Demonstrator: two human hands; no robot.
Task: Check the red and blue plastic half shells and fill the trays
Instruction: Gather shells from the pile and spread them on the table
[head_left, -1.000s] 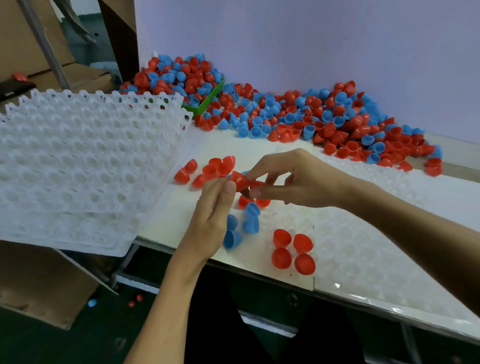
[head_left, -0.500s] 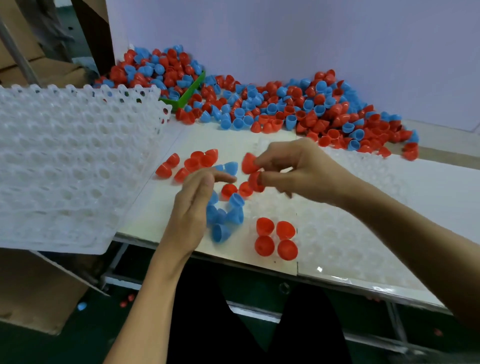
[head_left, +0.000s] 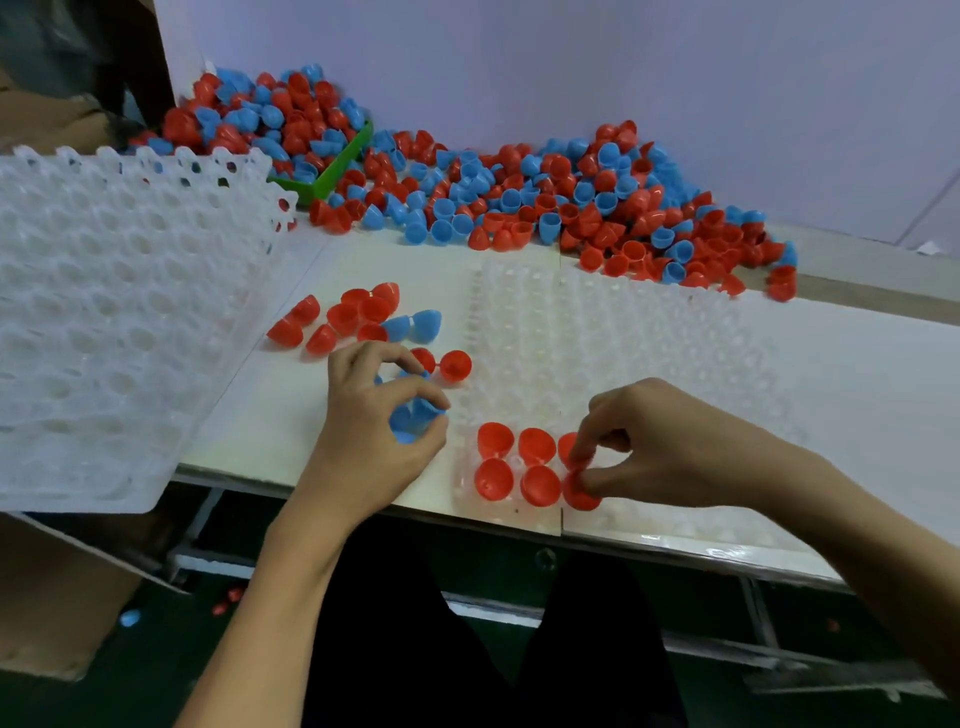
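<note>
From the head view, your left hand has its fingers curled in a grip round a cluster of blue plastic half shells, just above the white table. Your right hand pinches a red plastic half shell at the near edge of the clear dimpled plastic tray, beside five red shells already seated there. Loose red shells lie just beyond your left hand. The big red-and-blue heap sits against the wall; a white moulded tray stack stands left.
</note>
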